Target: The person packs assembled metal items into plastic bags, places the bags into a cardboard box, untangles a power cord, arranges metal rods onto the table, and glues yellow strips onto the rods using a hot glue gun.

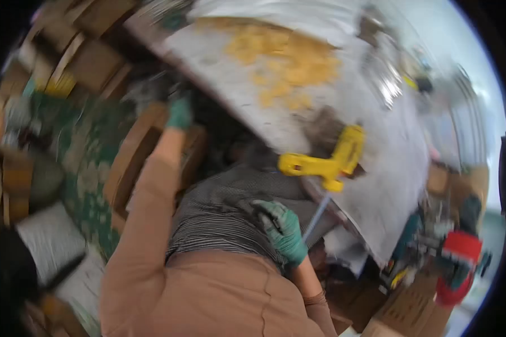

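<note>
My left hand [180, 114], in a green glove, reaches out beside an open cardboard box [134, 151], near a blurred grey bundle [146, 90]. Its fingers are smeared by motion. My right hand [285, 233], also gloved in green with dark fingertips, is over the striped grey cloth [225, 205] across my lap. Its fingers are curled in, and anything between them is hidden. Just beyond it, a yellow tool-like object [326, 164] with a thin pale rod stands at the edge of the white-covered table [219, 67].
Yellow pieces [289, 62] lie spread on the table's white sheet. Cardboard boxes [93, 64] are stacked at the upper left. A red machine part [461, 247] and a printed carton [407, 306] are at the lower right. Green worn floor [87, 146] shows at left.
</note>
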{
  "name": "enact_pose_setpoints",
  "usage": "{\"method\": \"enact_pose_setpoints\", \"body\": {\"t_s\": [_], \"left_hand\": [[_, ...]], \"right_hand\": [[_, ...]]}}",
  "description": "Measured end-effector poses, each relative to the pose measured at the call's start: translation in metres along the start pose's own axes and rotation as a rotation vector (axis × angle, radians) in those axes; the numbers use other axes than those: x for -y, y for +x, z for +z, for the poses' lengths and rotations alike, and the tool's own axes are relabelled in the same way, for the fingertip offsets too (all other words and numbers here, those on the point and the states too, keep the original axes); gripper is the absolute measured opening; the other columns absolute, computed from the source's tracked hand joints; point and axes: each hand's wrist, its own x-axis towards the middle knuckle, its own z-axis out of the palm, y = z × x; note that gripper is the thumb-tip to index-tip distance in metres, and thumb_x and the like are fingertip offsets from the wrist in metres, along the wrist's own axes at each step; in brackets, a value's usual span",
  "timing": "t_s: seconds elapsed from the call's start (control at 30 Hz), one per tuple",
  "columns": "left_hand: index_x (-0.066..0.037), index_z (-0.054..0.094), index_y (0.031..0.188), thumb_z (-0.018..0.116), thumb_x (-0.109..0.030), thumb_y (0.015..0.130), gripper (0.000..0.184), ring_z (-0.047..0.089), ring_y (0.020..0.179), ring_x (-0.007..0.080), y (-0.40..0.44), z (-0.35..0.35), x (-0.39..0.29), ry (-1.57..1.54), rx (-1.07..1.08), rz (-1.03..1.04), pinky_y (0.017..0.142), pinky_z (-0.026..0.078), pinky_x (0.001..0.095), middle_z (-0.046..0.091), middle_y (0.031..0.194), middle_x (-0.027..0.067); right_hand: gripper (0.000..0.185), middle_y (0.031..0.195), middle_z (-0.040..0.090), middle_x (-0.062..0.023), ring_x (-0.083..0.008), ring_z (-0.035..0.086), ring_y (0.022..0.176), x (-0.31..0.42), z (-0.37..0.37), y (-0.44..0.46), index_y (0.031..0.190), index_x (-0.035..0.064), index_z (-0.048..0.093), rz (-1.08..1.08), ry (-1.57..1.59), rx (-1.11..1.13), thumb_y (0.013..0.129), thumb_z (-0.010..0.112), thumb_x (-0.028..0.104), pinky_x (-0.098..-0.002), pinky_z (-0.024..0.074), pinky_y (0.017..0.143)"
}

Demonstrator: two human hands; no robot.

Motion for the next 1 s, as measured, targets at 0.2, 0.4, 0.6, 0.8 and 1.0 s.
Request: {"method": "enact_pose_setpoints", "body": {"t_s": [0.2,0.4,0.6,0.8,1.0], "left_hand": [[-0.007,0.062,0.110,0.054,-0.013,0.083,0.029,0.061,0.099,0.0298,-0.074,0.039,-0.063,-0.710,-0.092,-0.477,0.090,0.045,0.0426,0.063,0.109,0.0160],[-0.004,0.057,0.116,0.053,-0.004,0.084,0.032,0.057,0.105,0.0348,-0.218,-0.090,-0.044,-0.305,-0.081,-0.945,0.091,0.046,0.0404,0.059,0.112,0.0197],[0.002,0.037,0.134,0.065,-0.026,0.082,0.065,0.042,0.123,0.0410,-0.310,-0.157,0.004,0.538,-0.063,-1.778,0.100,0.039,0.0442,0.037,0.137,0.0271],[0.000,0.001,0.146,0.066,-0.060,0.073,0.115,0.020,0.137,0.0392,-0.324,-0.153,0.025,0.218,0.056,-2.044,0.109,0.029,0.0458,0.011,0.150,0.0256],[-0.006,-0.005,0.147,0.078,-0.059,0.060,0.132,0.003,0.141,0.0361,-0.316,-0.164,0.052,-0.081,0.065,-2.246,0.114,0.017,0.0490,0.000,0.152,0.0230]], "right_hand": [[0.028,0.090,0.064,-0.0167,-0.0342,0.061,0.079,-0.015,0.051,0.076,0.110,0.0034,0.061,-0.232,-0.102,0.392,0.082,0.056,0.001,-0.0375,0.0492,0.070],[0.029,0.107,0.060,-0.0167,-0.0358,0.057,0.101,-0.066,0.145,0.156,0.114,0.0035,0.058,-0.223,-0.024,0.640,0.086,0.056,0.009,-0.0387,0.0454,0.087],[0.057,0.140,0.037,-0.0245,-0.0390,0.035,0.130,-0.116,0.286,0.194,0.136,0.0026,0.041,0.100,-0.224,1.012,0.086,0.059,0.026,-0.0411,0.0309,0.107],[0.080,0.149,0.022,-0.0216,-0.0356,0.023,0.138,-0.138,0.347,0.203,0.146,0.0027,0.019,0.399,-0.156,1.151,0.088,0.059,0.038,-0.0377,0.0223,0.113],[0.089,0.151,0.020,-0.0200,-0.0330,0.020,0.139,-0.110,0.368,0.224,0.147,0.0038,0.012,0.602,-0.081,1.175,0.085,0.063,0.043,-0.0357,0.0203,0.113]]}}
